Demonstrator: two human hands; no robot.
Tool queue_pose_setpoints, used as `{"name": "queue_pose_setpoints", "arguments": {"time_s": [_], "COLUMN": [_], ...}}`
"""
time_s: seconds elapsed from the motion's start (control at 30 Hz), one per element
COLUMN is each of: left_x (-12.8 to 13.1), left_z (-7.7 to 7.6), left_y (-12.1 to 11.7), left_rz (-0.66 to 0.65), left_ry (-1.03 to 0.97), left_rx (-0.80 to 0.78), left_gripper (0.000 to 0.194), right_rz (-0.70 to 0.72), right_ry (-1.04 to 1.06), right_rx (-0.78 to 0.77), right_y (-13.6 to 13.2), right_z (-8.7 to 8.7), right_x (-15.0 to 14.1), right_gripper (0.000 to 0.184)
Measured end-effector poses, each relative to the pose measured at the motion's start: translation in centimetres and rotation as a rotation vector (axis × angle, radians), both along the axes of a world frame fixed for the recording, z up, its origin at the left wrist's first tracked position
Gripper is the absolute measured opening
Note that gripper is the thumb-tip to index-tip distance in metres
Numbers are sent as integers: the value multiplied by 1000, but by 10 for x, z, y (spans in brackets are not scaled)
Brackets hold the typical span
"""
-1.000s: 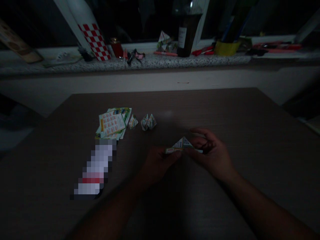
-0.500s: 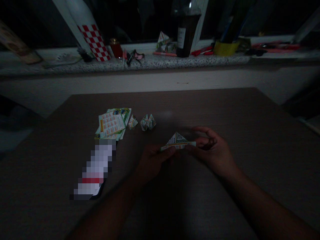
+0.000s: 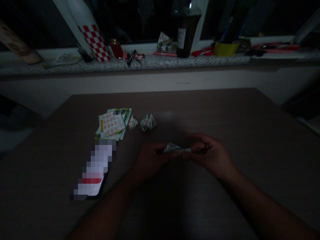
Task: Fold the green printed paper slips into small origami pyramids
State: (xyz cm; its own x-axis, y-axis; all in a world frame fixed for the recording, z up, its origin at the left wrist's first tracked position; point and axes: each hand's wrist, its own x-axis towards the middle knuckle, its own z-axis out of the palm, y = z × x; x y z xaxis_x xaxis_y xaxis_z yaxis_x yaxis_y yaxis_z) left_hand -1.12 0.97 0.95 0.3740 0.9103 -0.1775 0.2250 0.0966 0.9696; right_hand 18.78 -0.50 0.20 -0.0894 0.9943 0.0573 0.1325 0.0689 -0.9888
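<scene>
Between my two hands is a folded piece of printed paper (image 3: 173, 147), with a triangular peak showing above my fingers. My left hand (image 3: 152, 159) pinches its left part, thumb along the near edge. The right end is gripped by my right hand (image 3: 208, 151), thumb in front and fingers curled behind. My fingers cover much of the paper's lower edge. Beyond my left hand stand a small folded paper piece (image 3: 133, 122) and a larger pointed folded paper shape (image 3: 148, 123). A stack of printed paper sheets (image 3: 112, 125) lies left of them.
A phone (image 3: 96, 170) with a blurred-out screen lies on the table (image 3: 225, 113) left of my arms. Along the granite windowsill (image 3: 150, 63) stand a red-and-white checkered bottle (image 3: 95, 41), a dark cup (image 3: 186, 36), another folded paper shape (image 3: 163, 41) and a yellow holder (image 3: 225, 48).
The folded paper has dropped slightly toward me, and its peak has shifted left and tilted. My left fingers now reach up behind it. My right hand has moved slightly nearer and lower.
</scene>
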Motion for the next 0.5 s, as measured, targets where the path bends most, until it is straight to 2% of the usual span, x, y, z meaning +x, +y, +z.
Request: {"name": "queue_pose_setpoints", "arguments": {"time_s": [0.13, 0.2, 0.3, 0.5], "left_x": [2, 3, 4, 6], "left_z": [-1, -1, 0, 4], "left_y": [0, -1, -2, -5], "left_rz": [93, 122, 137, 152], "left_ry": [21, 9, -30, -48], "left_rx": [15, 17, 26, 33], "left_gripper": [25, 24, 24, 23], "right_rz": [-48, -48, -17, 37], "right_ry": [-166, -250, -307, -292], "right_rx": [402, 524, 569, 517], "right_y": [0, 1, 1, 0], "right_z": [-3, -1, 1, -1], "right_x": [3, 5, 6, 4], "right_gripper": [21, 14, 13, 15]}}
